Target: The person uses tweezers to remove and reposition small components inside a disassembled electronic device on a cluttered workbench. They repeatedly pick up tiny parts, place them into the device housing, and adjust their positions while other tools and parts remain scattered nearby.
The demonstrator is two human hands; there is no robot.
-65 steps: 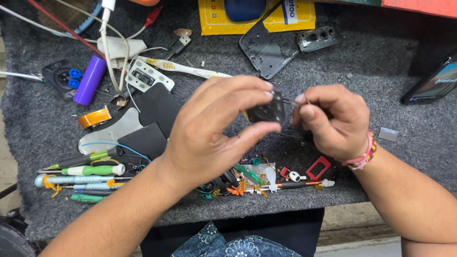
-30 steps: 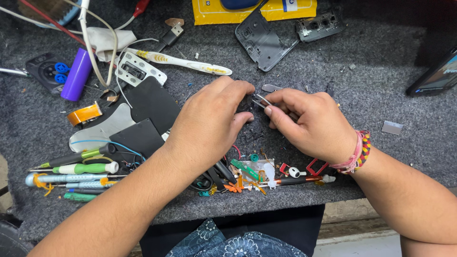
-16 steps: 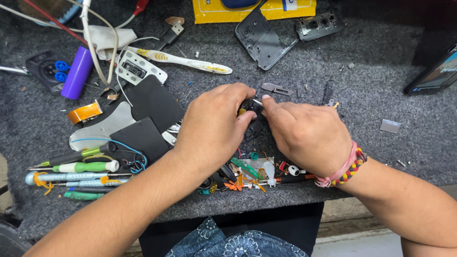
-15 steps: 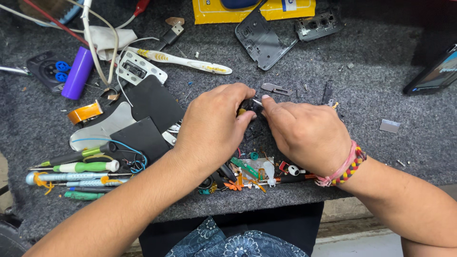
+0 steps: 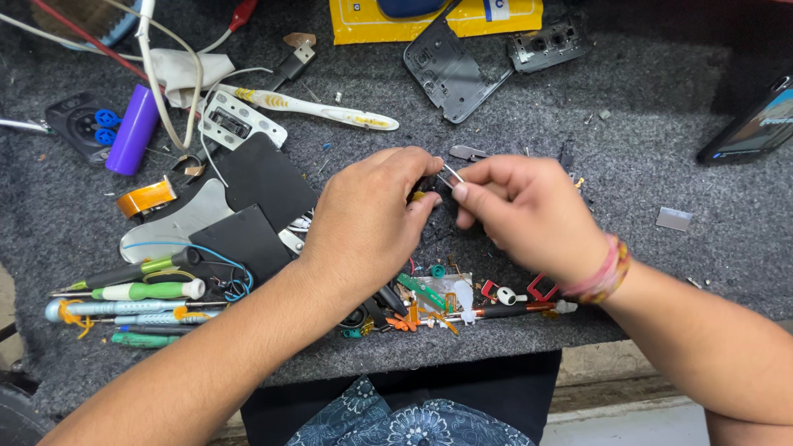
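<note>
We see both hands meet over the middle of the grey felt-covered counter (image 5: pixel 644 272). Our left hand (image 5: pixel 368 219) curls its fingers tight around a small dark part (image 5: pixel 421 192) with a yellowish edge, pinched between thumb and fingertips just above the counter; most of the part is hidden by the fingers, so we cannot tell its shape. Our right hand (image 5: pixel 529 211), with a braided bracelet (image 5: pixel 607 268) at the wrist, closes its thumb and forefinger on thin metal tweezers (image 5: pixel 452 174), whose tips touch the small dark part. Just in front of the hands lies a litter of coloured bits and a green circuit strip (image 5: pixel 423 291). To the left lie several screwdrivers (image 5: pixel 140 291) side by side, two black flat pieces (image 5: pixel 260 177), and a purple cylinder (image 5: pixel 132 130). Farther back lie a white toothbrush (image 5: pixel 318 107), a grey phone back cover (image 5: pixel 450 70) and a yellow packet (image 5: pixel 438 18). A phone (image 5: pixel 752 128) rests at the right edge.
</note>
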